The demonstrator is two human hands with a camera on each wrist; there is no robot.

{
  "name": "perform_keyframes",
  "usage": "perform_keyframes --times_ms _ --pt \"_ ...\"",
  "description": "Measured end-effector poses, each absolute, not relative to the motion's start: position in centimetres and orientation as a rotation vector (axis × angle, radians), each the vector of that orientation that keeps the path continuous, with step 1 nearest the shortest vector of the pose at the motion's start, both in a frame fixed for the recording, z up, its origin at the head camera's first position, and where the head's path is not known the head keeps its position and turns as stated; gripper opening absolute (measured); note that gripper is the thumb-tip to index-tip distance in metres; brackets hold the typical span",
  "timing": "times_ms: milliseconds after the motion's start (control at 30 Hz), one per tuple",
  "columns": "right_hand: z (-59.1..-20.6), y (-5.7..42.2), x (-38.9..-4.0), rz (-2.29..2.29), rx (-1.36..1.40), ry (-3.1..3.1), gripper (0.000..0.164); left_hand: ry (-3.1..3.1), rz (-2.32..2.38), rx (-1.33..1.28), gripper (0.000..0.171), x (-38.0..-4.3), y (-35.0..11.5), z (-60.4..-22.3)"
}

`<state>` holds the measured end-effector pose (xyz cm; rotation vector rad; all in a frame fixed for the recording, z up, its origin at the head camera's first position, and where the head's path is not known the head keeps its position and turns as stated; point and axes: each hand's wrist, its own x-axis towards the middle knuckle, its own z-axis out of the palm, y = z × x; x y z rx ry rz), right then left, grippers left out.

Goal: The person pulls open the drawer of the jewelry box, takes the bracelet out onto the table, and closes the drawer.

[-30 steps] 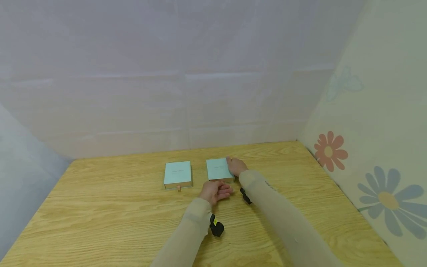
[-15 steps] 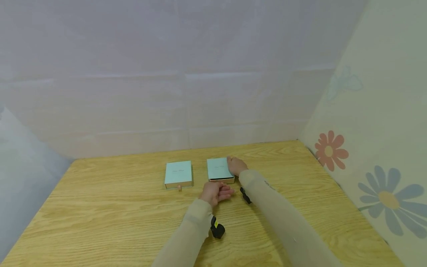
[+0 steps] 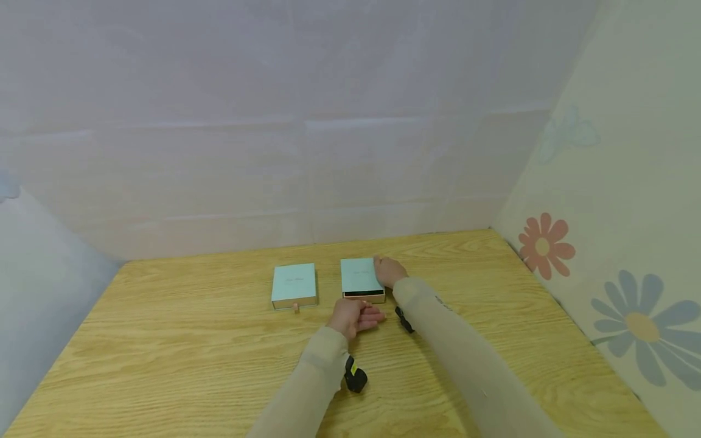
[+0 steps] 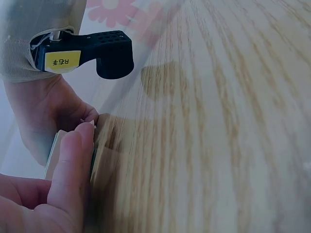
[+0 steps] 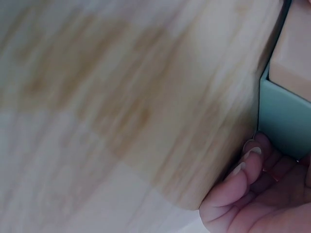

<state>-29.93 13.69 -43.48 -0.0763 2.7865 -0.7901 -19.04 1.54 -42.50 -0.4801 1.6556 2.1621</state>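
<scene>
A pale blue-green drawer box (image 3: 358, 274) lies at the back of the table, its inner drawer (image 3: 372, 298) partly out towards me with a dark gap behind the front. My left hand (image 3: 350, 317) pinches at the middle of the drawer's front; the pull tab there is hidden behind thumb and finger, while the other fingers lie loosely extended. My right hand (image 3: 389, 272) grips the box's right side, thumb on top. In the right wrist view, curled fingers (image 5: 233, 187) hold the green sleeve (image 5: 284, 116), with the pinkish drawer projecting beyond it.
A second matching box (image 3: 294, 283) sits closed to the left, its small ribbon tab (image 3: 296, 308) facing me. Both stand on a wood-grain table (image 3: 181, 340). A pale wall (image 3: 219, 182) rises behind, and a flower-printed panel (image 3: 619, 243) borders the right side.
The right-hand box's drawer has slid out slightly towards me, opening a dark gap under its lid. Both hands stay almost in place.
</scene>
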Motion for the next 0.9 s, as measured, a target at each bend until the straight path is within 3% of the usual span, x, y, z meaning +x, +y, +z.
perform_keyframes --times_ms 900 --pt "-43.54 13.71 -30.11 -0.760 -0.095 2.779 0.059 1.694 2.128 -0.461 0.024 -18.44 1.64 -42.46"
